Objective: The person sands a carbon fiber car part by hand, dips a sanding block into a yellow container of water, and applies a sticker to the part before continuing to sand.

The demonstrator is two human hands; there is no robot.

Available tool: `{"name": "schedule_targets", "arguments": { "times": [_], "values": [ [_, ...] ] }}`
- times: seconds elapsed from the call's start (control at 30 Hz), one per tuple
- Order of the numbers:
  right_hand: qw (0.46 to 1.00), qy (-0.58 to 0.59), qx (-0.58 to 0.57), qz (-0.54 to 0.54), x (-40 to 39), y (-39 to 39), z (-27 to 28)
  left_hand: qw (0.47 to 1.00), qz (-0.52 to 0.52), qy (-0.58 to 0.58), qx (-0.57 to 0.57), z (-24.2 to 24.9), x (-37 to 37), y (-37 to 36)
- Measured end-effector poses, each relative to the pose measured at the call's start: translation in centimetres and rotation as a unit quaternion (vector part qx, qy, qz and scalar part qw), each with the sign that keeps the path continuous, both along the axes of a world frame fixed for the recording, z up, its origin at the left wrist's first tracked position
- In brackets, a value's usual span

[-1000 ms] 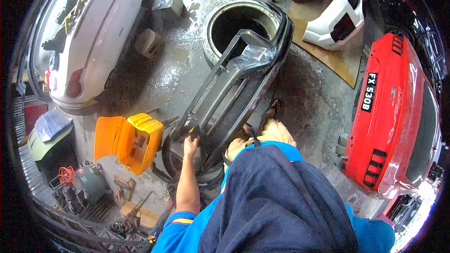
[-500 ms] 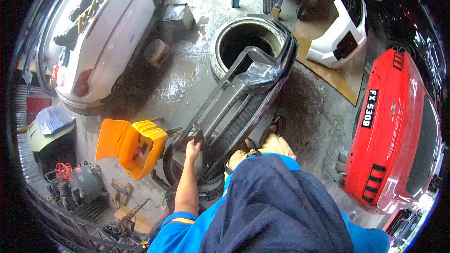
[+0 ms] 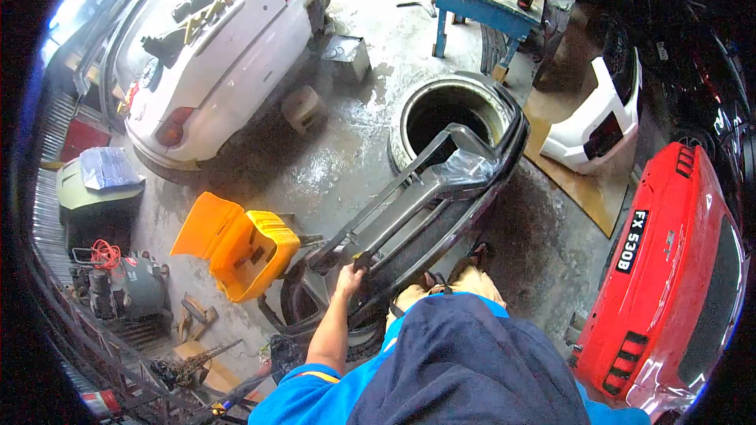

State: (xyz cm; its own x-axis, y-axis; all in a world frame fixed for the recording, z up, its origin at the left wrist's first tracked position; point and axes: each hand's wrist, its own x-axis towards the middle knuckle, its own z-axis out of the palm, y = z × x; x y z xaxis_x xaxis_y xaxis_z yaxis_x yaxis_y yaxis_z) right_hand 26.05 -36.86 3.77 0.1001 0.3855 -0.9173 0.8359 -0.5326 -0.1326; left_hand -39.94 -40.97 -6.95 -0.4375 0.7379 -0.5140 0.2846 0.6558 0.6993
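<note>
A dark grey car bumper [image 3: 394, 203] lies slantwise in front of me. Its far end rests over a large tyre [image 3: 405, 122], with clear plastic film [image 3: 466, 167] on it. My left hand [image 3: 348, 277] is closed around a small black and yellow object [image 3: 361, 261], too small to name. It is held against or just above the bumper's near part; contact is hard to tell. Under the near end of the bumper is a dark round support, partly hidden. My right hand is out of sight, behind my body or beyond the frame.
An orange plastic chair [image 3: 272, 228] stands left of the bumper. A white car [image 3: 236, 55] is at upper left, a red car panel [image 3: 669, 260] at right. A white bumper [image 3: 602, 122] lies on cardboard. A blue workbench [image 3: 480, 8] and an air compressor [image 3: 138, 287] stand farther off.
The view has tilted, so the scene sits lower and farther right. My left hand stays at the bumper's near part, still holding the small object.
</note>
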Motion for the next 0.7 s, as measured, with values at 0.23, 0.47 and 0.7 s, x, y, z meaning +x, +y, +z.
{"name": "schedule_targets", "arguments": {
  "times": [0.23, 0.47, 0.7],
  "values": [
    [1.000, 0.000, 0.011, 0.001, -0.6, 1.0, -1.0, 1.000, -0.013, 0.026, 0.009, 0.3, -0.1, 0.4],
    [1.000, 0.000, 0.021, -0.005, -0.5, 1.2, -1.7, 0.998, -0.028, 0.042, 0.033, 0.1, 0.2, 1.3],
    [1.000, 0.001, 0.029, -0.009, -0.4, 1.1, -1.7, 0.997, -0.048, 0.026, 0.049, -0.5, 0.8, 2.8]
  ]
}}
